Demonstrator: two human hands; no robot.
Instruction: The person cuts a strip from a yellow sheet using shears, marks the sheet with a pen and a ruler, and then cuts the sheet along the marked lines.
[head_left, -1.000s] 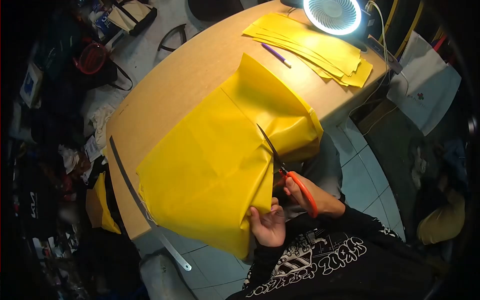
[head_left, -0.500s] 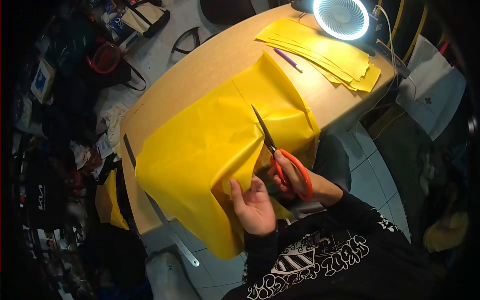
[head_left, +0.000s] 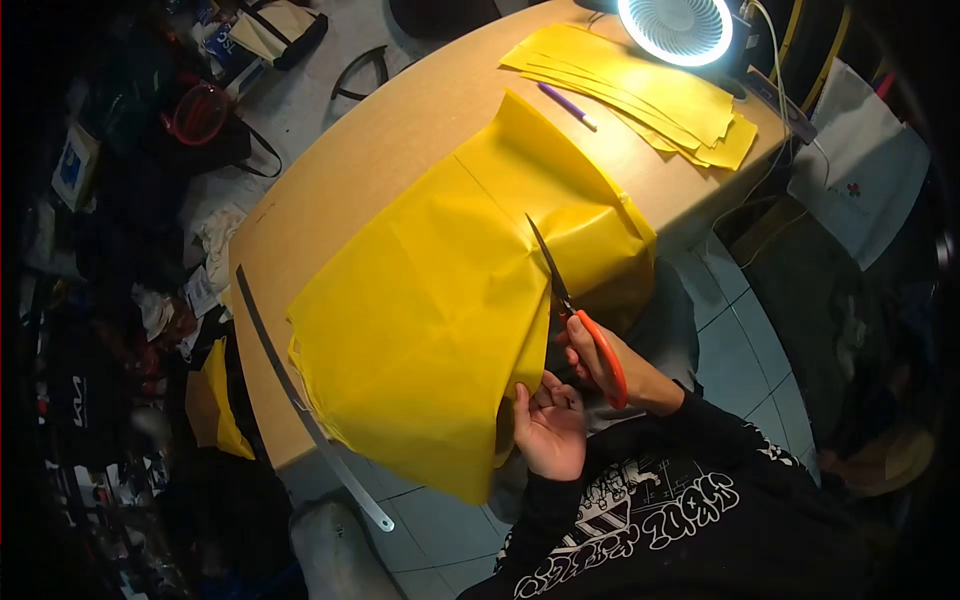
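A large yellow sheet lies over the near edge of a wooden table and hangs down toward me. My left hand pinches the sheet's hanging cut edge at the lower right. My right hand grips orange-handled scissors, their dark blades pointing up and away into a cut in the sheet. The part of the sheet right of the blades droops over the table edge.
A stack of cut yellow sheets and a purple pen lie at the far end beside a lit round fan lamp. A long metal ruler lies along the table's left edge. Bags and clutter cover the floor at left.
The scissors shifted slightly right along the cut. My left hand dropped lower and right, re-gripping the hanging edge, and the sheet now lies flatter.
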